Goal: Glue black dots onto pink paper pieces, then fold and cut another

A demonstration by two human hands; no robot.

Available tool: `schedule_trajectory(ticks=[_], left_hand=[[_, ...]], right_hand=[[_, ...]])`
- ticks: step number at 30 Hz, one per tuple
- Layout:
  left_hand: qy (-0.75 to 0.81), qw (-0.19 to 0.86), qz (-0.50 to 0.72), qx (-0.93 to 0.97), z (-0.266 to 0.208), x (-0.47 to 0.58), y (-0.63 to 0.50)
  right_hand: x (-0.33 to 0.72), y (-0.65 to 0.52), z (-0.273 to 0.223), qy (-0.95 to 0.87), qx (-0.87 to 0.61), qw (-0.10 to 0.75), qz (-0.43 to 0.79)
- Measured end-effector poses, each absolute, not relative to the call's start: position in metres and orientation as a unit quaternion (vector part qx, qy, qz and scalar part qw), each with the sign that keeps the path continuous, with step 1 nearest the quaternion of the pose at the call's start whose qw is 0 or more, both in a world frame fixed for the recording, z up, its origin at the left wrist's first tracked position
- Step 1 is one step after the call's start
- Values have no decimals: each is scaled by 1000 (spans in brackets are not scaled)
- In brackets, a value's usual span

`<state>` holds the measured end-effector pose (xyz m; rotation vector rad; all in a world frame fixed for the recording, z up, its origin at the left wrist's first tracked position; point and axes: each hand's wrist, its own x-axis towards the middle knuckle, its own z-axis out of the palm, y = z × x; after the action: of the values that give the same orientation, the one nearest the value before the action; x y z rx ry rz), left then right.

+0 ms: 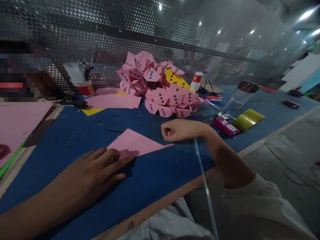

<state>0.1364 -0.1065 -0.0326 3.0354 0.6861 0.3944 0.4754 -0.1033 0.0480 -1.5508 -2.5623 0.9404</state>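
The pink paper (132, 145) is lying on the tabletop (157, 176) partly under the fingers of the left hand (96, 170), which are loosely spread and touching its near edge. The right hand (181, 130) is hovering or resting close beside the paper's thin tip, fingers curled in a loose fist, nothing visibly pinched. Judged risk: light left-finger contact may be leaving the paper free to slide askew, and a brush from the right fingers could be bending that tip.

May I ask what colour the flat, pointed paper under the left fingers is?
The flat, pointed paper is pink, shown best in the head view.
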Motion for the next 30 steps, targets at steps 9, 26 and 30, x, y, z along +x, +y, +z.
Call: schedule_trajectory(ticks=[9, 26, 30], left_hand=[[275, 100, 161, 943, -29, 149, -112], [475, 174, 165, 847, -21, 200, -114], [471, 177, 166, 848, -20, 199, -113]], right_hand=[[432, -107, 7, -849, -413, 143, 297], [422, -109, -8, -861, -444, 156, 193], [424, -110, -9, -864, -434, 168, 194]])
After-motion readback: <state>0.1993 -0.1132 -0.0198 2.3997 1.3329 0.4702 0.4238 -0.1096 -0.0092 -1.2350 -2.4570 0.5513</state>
